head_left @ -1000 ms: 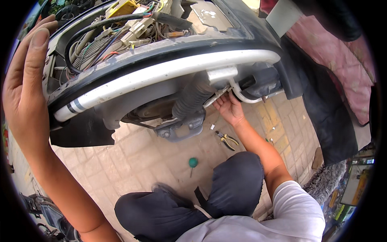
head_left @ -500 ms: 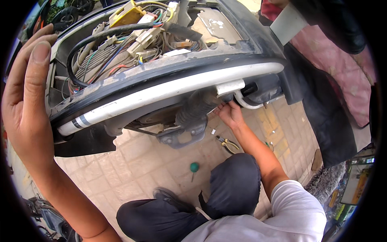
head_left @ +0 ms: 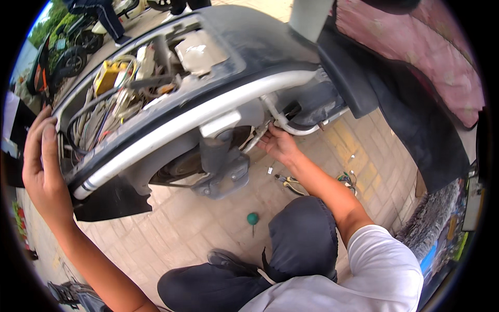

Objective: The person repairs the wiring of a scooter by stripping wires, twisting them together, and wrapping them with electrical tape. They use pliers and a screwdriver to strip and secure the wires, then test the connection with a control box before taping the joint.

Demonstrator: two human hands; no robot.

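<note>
A scooter body [head_left: 260, 44] stands before me, with a white side tube [head_left: 192, 122] along its edge. Through its open top a tangle of wires and connectors [head_left: 117, 101] shows, a yellow box [head_left: 106, 77] among them. My left hand [head_left: 49, 171] is at the left end of the body, fingers stretched out along its edge, grasping nothing. Under the tube, right of the dark shock absorber [head_left: 214, 151], my right hand [head_left: 280, 145] reaches in with curled fingers beside a pale metal bar [head_left: 254, 140]. The fingertips are partly hidden, so what they grip cannot be made out.
On the paving lie pliers with yellow-and-black handles [head_left: 290, 184], a green-handled screwdriver [head_left: 252, 218] and a small bundle of wires [head_left: 346, 180]. A pink padded cover [head_left: 416, 57] hangs at the right. Parked scooters [head_left: 73, 60] and a person's legs [head_left: 106, 21] are at the far left.
My view has shifted, showing more of the background at the far left. The right hand now sits beside the pale bar, farther clear of the shock absorber. My left hand remains at the body's end.
</note>
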